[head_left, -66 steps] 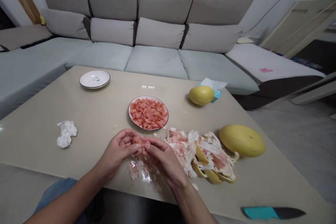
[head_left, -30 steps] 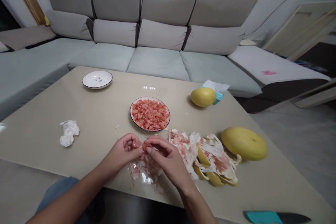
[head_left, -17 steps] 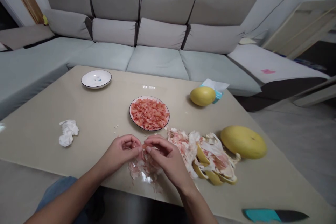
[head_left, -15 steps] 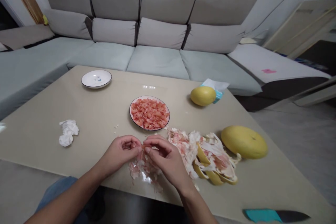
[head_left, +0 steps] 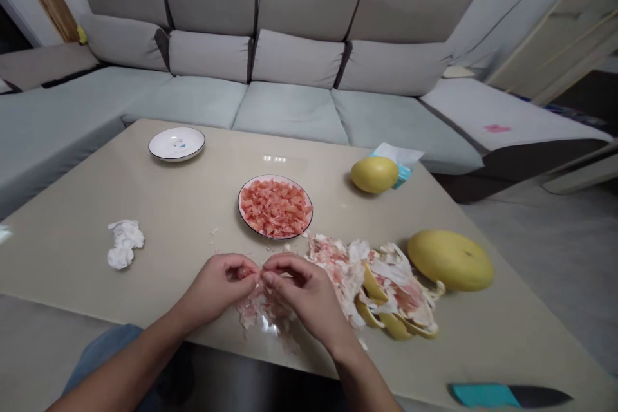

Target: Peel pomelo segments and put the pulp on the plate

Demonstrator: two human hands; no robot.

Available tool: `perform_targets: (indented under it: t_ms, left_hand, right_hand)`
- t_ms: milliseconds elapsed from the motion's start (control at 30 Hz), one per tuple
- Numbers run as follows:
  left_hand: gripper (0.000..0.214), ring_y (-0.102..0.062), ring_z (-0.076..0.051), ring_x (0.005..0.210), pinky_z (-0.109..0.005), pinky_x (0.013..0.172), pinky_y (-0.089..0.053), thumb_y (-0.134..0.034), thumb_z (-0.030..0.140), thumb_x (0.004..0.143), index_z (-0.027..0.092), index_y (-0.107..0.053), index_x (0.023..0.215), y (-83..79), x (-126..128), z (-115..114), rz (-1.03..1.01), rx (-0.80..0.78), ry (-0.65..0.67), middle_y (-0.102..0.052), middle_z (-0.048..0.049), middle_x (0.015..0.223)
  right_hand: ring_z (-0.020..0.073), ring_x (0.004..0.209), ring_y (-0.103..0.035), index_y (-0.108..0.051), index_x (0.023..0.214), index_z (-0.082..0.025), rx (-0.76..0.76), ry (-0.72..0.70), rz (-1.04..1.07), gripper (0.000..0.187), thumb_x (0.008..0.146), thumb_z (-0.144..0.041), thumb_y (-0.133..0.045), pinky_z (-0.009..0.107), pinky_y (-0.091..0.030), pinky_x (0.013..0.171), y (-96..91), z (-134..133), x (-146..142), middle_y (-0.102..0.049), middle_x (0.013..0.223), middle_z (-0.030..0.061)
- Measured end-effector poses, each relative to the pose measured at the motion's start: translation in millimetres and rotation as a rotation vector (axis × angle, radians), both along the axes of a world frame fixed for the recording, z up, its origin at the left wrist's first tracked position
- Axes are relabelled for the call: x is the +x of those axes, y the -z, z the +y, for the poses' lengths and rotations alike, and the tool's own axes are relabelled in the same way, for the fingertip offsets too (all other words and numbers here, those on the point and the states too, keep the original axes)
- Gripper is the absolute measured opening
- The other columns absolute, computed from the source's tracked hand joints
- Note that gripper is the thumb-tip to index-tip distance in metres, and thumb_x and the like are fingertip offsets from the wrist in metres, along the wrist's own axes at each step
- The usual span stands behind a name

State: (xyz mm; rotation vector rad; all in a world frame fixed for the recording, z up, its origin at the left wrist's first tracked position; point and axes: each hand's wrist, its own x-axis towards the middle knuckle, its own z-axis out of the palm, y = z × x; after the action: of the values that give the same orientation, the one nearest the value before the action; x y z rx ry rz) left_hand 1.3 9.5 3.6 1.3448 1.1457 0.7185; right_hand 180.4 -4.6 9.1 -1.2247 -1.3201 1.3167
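My left hand (head_left: 224, 283) is closed on a small piece of pink pomelo flesh (head_left: 244, 271), partly hidden by the fingers. Thumb and forefinger of my right hand (head_left: 299, 290) pinch at the same piece, with the fingertips of both hands nearly meeting. Beneath them, torn pink membrane scraps (head_left: 248, 312) lie on the table. Just beyond my hands sits a white, dark-rimmed plate (head_left: 240, 214) heaped with pink pomelo pieces (head_left: 275, 206). Right of my right hand is a pile of yellow rind (head_left: 398, 327) and pale membrane (head_left: 333, 264).
A whole pomelo (head_left: 451, 260) lies right of the peel, another pomelo (head_left: 374, 174) by a tissue pack (head_left: 404, 174). A teal-handled knife (head_left: 485, 394) rests near the front right edge. Crumpled tissue (head_left: 125, 243) and a second plate (head_left: 167, 145) are at left. A sofa stands behind.
The pomelo piece now sits further inside my left fingers, and less of it shows between the hands. Both hands have shifted slightly; the things on the table stay put.
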Motion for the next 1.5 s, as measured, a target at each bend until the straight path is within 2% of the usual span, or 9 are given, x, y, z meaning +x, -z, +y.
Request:
perform_targets:
  t_ms: [100,267,667,767,933,1033,1233,1400,1500]
  left_hand:
    - [0.016,-0.059,-0.014,0.061,-0.024,0.061,-0.044,-0.068,0.028,0.076,0.013,-0.071,0.077,-7.3,-2.0,0.2,-0.083,-0.08,0.04,-0.066,-0.0016,0.065]
    - [0.017,-0.061,-0.014,0.059,-0.025,0.062,-0.047,-0.072,0.03,0.075,0.013,-0.071,0.076,-10.0,-4.6,0.5,-0.217,-0.16,0.074,-0.069,-0.0029,0.064]
    - [0.021,-0.055,-0.011,0.049,-0.023,0.054,-0.044,-0.079,0.03,0.066,0.013,-0.067,0.068,-11.2,-7.0,0.7,-0.405,-0.362,0.113,-0.066,-0.0014,0.058]
    - [0.018,-0.056,-0.013,0.054,-0.024,0.058,-0.044,-0.073,0.031,0.073,0.014,-0.067,0.072,-13.3,-6.6,-0.2,-0.266,-0.202,0.092,-0.065,-0.0014,0.059]
    - [0.007,-0.055,-0.015,0.066,-0.025,0.065,-0.042,-0.065,0.018,0.077,0.018,-0.071,0.073,-16.3,-7.5,-0.9,0.152,0.38,0.041,-0.063,-0.0018,0.067]
    - [0.012,-0.055,-0.016,0.066,-0.029,0.078,-0.044,-0.064,0.014,0.078,0.021,-0.072,0.074,-14.3,-6.9,-2.1,0.2,0.561,0.047,-0.061,-0.0012,0.064]
    - [0.016,-0.049,-0.019,0.062,-0.038,0.091,-0.041,-0.066,0.012,0.075,0.026,-0.07,0.067,-11.1,0.9,-7.5,0.169,0.639,-0.081,-0.056,-0.0001,0.058]
    - [0.016,-0.049,-0.018,0.061,-0.033,0.079,-0.043,-0.066,0.012,0.073,0.023,-0.066,0.061,-11.1,5.6,-12.1,0.201,0.643,-0.156,-0.053,0.0004,0.057]
    - [0.013,-0.051,-0.016,0.061,-0.028,0.066,-0.041,-0.063,0.018,0.076,0.02,-0.065,0.063,-9.2,4.2,-12.3,0.199,0.475,-0.182,-0.056,-0.0006,0.061]
  right_hand:
    - [0.0137,0.062,-0.061,-0.072,0.084,-0.019,-0.228,-0.086,0.218,0.023,0.071,-0.037,-0.08,0.024,-0.048,0.057,2.0,1.4,5.3,-0.069,0.071,0.0013]
    - [0.0117,0.062,-0.063,-0.072,0.082,-0.017,-0.339,-0.12,0.435,0.028,0.065,-0.036,-0.085,0.022,-0.048,0.06,5.1,2.1,5.8,-0.071,0.073,0.0018]
    - [0.0141,0.071,-0.062,-0.074,0.08,-0.02,-0.138,-0.157,0.303,0.018,0.07,-0.034,-0.081,0.024,-0.05,0.067,-6.1,-0.4,5.8,-0.069,0.081,0.0022]
    - [0.0149,0.075,-0.063,-0.073,0.081,-0.02,-0.114,-0.141,0.291,0.018,0.072,-0.034,-0.08,0.025,-0.051,0.069,-4.6,0.0,5.0,-0.069,0.084,0.0027]
    - [0.0185,0.083,-0.066,-0.075,0.091,-0.023,0.028,-0.098,0.022,0.016,0.077,-0.032,-0.075,0.028,-0.053,0.073,-7.9,-1.2,4.7,-0.071,0.093,0.0045]
    - [0.0192,0.082,-0.066,-0.077,0.09,-0.024,0.174,-0.058,-0.125,0.012,0.08,-0.028,-0.071,0.028,-0.053,0.069,-9.7,-4.0,0.5,-0.071,0.092,0.0057]
    - [0.0206,0.081,-0.066,-0.077,0.083,-0.024,0.121,0.204,0.005,0.008,0.077,-0.027,-0.073,0.029,-0.055,0.067,1.1,-12.6,-22.1,-0.071,0.089,0.0066]
    - [0.0176,0.074,-0.067,-0.077,0.086,-0.021,-0.18,0.247,0.333,0.023,0.068,-0.034,-0.082,0.029,-0.056,0.073,10.2,-13.0,-30.9,-0.074,0.08,0.0042]
    - [0.0127,0.065,-0.067,-0.076,0.087,-0.018,-0.352,0.216,0.544,0.033,0.061,-0.034,-0.088,0.024,-0.056,0.069,12.5,-10.2,-29.8,-0.074,0.075,0.0026]
